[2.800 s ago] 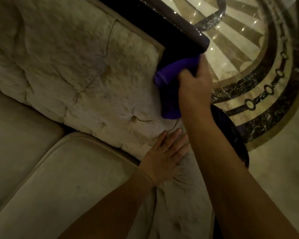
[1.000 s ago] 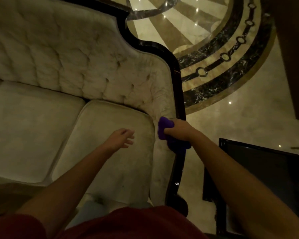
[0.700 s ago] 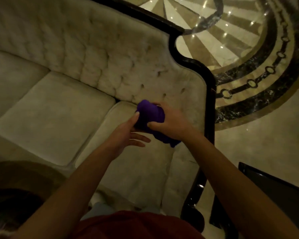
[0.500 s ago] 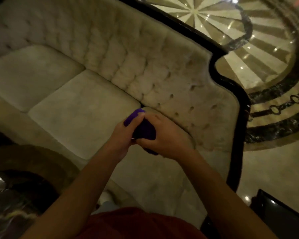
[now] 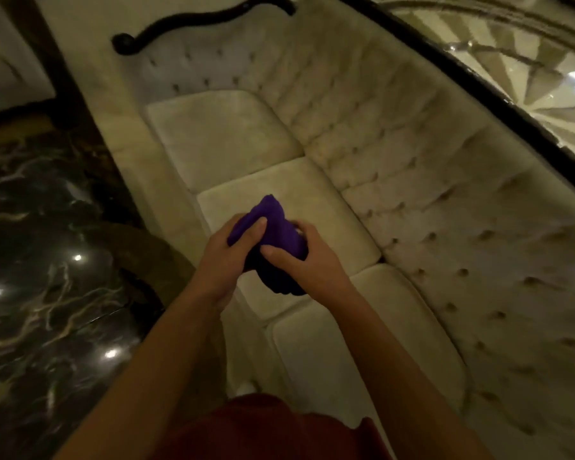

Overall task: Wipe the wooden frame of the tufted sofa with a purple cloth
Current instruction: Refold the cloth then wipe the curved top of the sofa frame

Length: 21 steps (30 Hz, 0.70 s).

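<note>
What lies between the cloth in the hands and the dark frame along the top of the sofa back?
In the head view, only the tufted backrest and a seat cushion lie between the cloth and the frame.

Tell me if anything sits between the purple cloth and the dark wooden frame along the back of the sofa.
Nothing visible blocks it. Both hands hold the purple cloth above the seat cushions, and only bare tufted backrest lies between it and the wooden frame along the top.

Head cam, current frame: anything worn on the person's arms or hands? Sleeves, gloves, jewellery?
Nothing visible. Left hand and right hand are bare, no gloves, rings or watch showing. Both forearms are uncovered up to the frame edge. A dark red garment shows at the bottom; no sleeve reaches the forearms.
</note>
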Each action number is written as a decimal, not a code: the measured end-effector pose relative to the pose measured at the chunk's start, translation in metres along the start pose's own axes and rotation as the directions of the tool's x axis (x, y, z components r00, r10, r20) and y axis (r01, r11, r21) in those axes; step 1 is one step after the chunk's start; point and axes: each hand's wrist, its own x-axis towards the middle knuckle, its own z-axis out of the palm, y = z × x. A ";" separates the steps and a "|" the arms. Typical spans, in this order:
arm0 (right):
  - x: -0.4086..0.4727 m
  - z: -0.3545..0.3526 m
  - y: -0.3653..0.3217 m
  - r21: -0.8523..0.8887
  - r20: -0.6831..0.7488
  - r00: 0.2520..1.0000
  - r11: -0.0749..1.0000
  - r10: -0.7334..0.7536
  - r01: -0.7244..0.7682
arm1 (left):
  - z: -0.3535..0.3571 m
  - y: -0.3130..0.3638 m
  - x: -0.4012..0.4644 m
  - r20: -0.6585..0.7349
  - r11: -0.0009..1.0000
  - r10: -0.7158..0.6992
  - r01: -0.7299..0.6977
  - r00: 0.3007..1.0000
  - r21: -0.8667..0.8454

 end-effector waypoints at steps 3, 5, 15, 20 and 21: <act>0.025 0.026 -0.003 0.004 0.176 0.983 0.998 0.054 -0.056 | -0.032 0.008 0.002 -0.056 0.999 0.045 -0.045 0.997 0.000; 0.040 0.035 -0.005 0.018 0.259 0.964 0.998 0.060 -0.067 | -0.046 0.009 0.005 -0.077 0.998 0.057 -0.057 0.995 0.007; 0.151 0.092 -0.027 0.079 0.372 0.928 0.995 0.028 -0.061 | -0.109 0.024 0.074 -0.343 1.000 0.007 -0.007 0.939 -0.001; 0.228 0.110 -0.054 0.252 0.324 0.946 0.963 0.005 -0.091 | -0.135 0.053 0.140 -0.427 0.999 -0.024 0.003 0.904 -0.048; 0.243 0.109 -0.059 0.280 0.318 0.948 0.955 0.005 -0.099 | -0.138 0.061 0.153 -0.420 0.998 -0.044 0.024 0.907 -0.052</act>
